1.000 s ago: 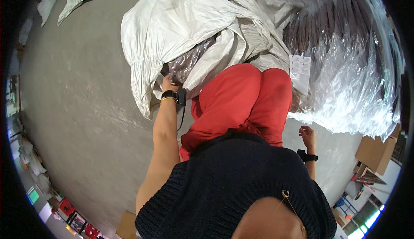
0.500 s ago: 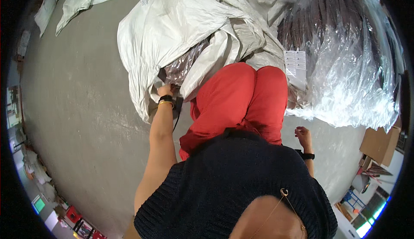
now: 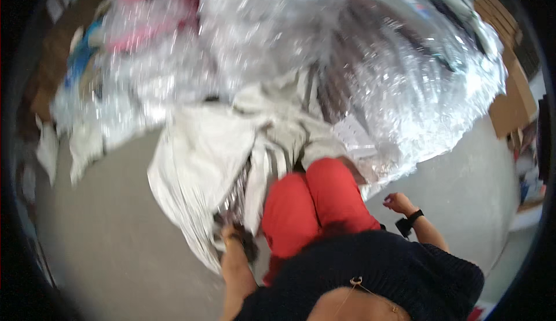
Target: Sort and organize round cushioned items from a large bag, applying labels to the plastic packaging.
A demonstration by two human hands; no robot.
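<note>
A large white woven sack lies crumpled on the floor in front of my knees. Through its gap shows dark brown stuff in shiny clear plastic. My left hand is at the near end of that gap, against the plastic and the sack's edge; blur and the dark contents hide its fingers. To the right of my knees my right hand hangs in the air, fingers loosely bent and apart, holding nothing. A dark band with a small black box is on that wrist.
A big heap of clear-plastic-wrapped garments rises ahead and to the right, with a white label sheet near its lower edge. Pink wrapped items lie far left. A cardboard box stands at the right. Grey floor spreads at the left.
The view has tilted up and turned, bringing more of the plastic heap into sight. My left hand stays at the sack's gap; my right hand has come forward slightly, its fingers more bent.
</note>
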